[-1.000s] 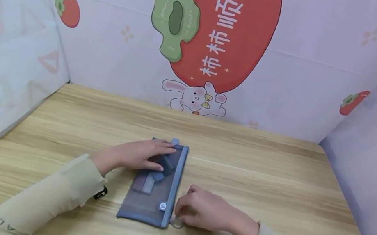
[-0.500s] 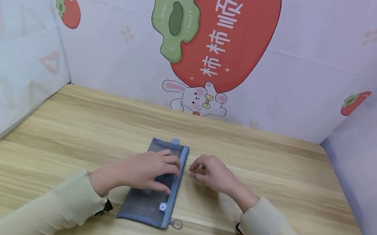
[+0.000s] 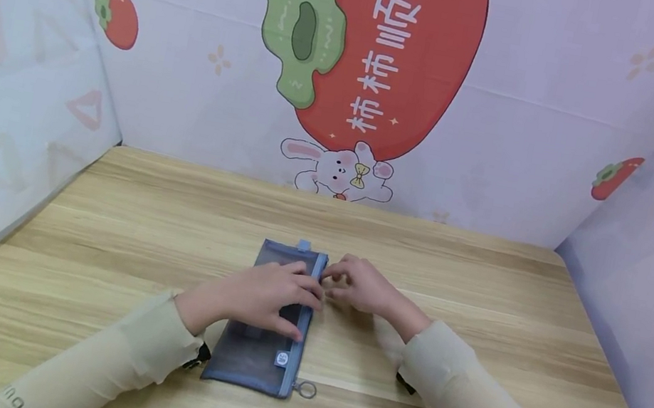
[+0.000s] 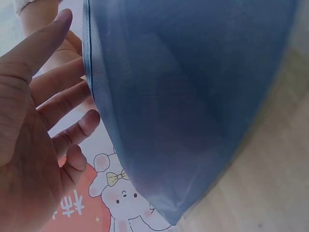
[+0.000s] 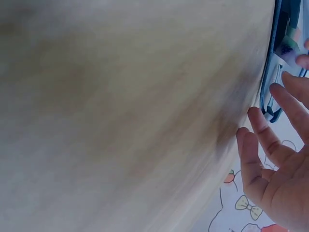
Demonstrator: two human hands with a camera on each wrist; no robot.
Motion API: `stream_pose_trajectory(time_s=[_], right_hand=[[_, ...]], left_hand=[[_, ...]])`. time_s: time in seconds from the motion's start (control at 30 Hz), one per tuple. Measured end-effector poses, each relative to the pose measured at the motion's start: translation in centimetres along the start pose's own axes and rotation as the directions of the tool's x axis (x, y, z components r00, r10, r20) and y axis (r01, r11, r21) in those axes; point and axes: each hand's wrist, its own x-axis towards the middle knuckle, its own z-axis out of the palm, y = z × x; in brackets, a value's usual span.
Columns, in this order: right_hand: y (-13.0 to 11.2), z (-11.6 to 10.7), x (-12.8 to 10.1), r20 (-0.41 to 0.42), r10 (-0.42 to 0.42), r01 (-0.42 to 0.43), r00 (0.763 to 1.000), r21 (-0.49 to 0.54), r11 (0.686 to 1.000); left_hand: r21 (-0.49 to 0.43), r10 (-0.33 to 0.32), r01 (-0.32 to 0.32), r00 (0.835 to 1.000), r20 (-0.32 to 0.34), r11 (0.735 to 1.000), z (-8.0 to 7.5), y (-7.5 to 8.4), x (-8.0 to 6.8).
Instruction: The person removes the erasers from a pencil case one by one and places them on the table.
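A blue-grey mesh zip pouch [image 3: 248,364] lies flat on the wooden table. My left hand [image 3: 269,295] is over its middle, fingers spread and loosely bent toward the zip edge [image 3: 295,361]. In the left wrist view the mesh side [image 4: 183,96] fills much of the picture, with my fingertips right at its zip border and the thumb apart. My right hand [image 3: 367,290] is beside the far part of the zip edge, fingers loosely curved, fingertips close to it. A ring pull [image 3: 308,382] sits at the zip's near end. My left hand hides part of the pouch's contents.
A blue fabric tab [image 3: 304,246] sticks out from the pouch's far end. Wooden tabletop [image 3: 479,302] extends around it. A printed cloth backdrop [image 3: 522,121] stands behind, with pale cloth walls on both sides. A white label [image 3: 282,358] is near the zip.
My right hand has left the ring pull and gone along the zip to its far part, up close to the edge. My left hand has slid nearer and rightward. The pouch stays put.
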Motion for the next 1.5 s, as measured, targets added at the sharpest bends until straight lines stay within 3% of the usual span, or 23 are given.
stream_pose_trajectory(time_s=[0.17,0.47,0.77,0.93,1.1,1.2,1.37,1.5], right_hand=[[-0.1,0.1,0.4,0.039,0.062,-0.061,0.997,-0.024,0.998],[-0.9,0.3,0.7,0.052,0.131,-0.132,0.99,0.006,0.991],[-0.8,0.5,1.4,0.023,0.108,-0.11,0.994,0.162,0.981],[-1.3,0.7,1.7,0.074,0.114,-0.131,0.991,0.289,0.948],[-1.8,1.6,2.0,0.081,0.129,-0.148,0.988,0.316,0.937],[-2.2,2.1,2.2,0.066,0.146,-0.159,0.987,0.315,0.935],[-2.6,2.2,2.4,0.038,0.155,-0.159,0.987,0.281,0.947],[-2.8,1.8,2.2,0.03,0.177,-0.178,0.984,0.281,0.943]], left_hand=[[0.006,-0.003,0.003,1.0,0.019,1.0,-0.2,0.2,-0.1],[-0.064,-0.051,0.048,0.998,-0.038,0.997,-0.7,0.4,-1.3],[-0.141,-0.121,0.105,0.987,-0.106,0.984,-1.9,0.3,-2.1],[-0.147,-0.152,0.127,0.973,-0.173,0.981,-2.4,0.2,-2.5],[-0.109,-0.184,0.161,0.951,-0.248,0.981,-2.4,0.0,-2.9],[-0.073,-0.228,0.216,0.933,-0.278,0.974,-2.4,0.0,-3.1],[-0.093,-0.325,0.311,0.914,-0.244,0.946,-2.7,0.0,-3.3],[-0.174,-0.372,0.34,0.903,-0.214,0.924,-3.2,-0.3,-3.7]])
